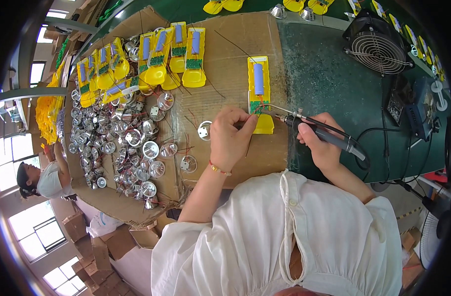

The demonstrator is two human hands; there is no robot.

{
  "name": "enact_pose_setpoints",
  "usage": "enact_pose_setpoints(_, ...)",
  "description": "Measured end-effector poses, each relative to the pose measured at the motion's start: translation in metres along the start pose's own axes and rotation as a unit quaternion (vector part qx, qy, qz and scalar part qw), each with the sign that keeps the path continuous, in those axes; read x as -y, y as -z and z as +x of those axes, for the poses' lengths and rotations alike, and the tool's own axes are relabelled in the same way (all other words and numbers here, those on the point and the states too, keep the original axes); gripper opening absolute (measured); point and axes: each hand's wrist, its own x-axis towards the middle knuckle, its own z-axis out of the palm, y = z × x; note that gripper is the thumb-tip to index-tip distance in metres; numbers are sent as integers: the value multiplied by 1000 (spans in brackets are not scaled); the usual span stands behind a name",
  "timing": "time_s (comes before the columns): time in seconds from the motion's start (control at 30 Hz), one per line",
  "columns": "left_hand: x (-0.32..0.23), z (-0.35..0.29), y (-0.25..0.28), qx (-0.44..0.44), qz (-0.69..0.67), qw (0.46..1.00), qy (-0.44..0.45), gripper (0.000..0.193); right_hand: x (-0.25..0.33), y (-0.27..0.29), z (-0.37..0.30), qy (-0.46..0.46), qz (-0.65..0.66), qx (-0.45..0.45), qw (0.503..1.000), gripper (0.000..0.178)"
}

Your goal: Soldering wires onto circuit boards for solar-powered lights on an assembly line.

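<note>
In front of me on the cardboard lies a yellow plastic housing [263, 125] with a purple battery cell [258, 79] and a small green circuit board [255, 106]. My left hand [229, 135] is closed in a pinch at the board's lower edge, on what looks like a thin wire. A soldering iron [331, 138] with a thin metal feed tube [282, 109] rests in my right hand [325, 148], fingers wrapped round its handle. Its tip points at the board beside my left fingertips, which partly hide the contact.
Left, a cardboard tray [122, 209] holds many silver reflector cups [150, 149]; several wired yellow housings [193, 69] lie along its far side. Two loose reflectors [188, 164] sit near my left wrist. A fan [378, 49] and soldering station [422, 108] stand right. Another person [50, 177] is far left.
</note>
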Motion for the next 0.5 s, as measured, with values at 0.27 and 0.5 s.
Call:
enact_pose_setpoints(0.27,5,0,-1,-10,-12,1000,6,13,8,-5,1,-55,53,-9,997,12)
enact_pose_setpoints(0.5,3,2,0,-1,-19,1000,12,13,9,3,-3,-52,70,-29,996,13)
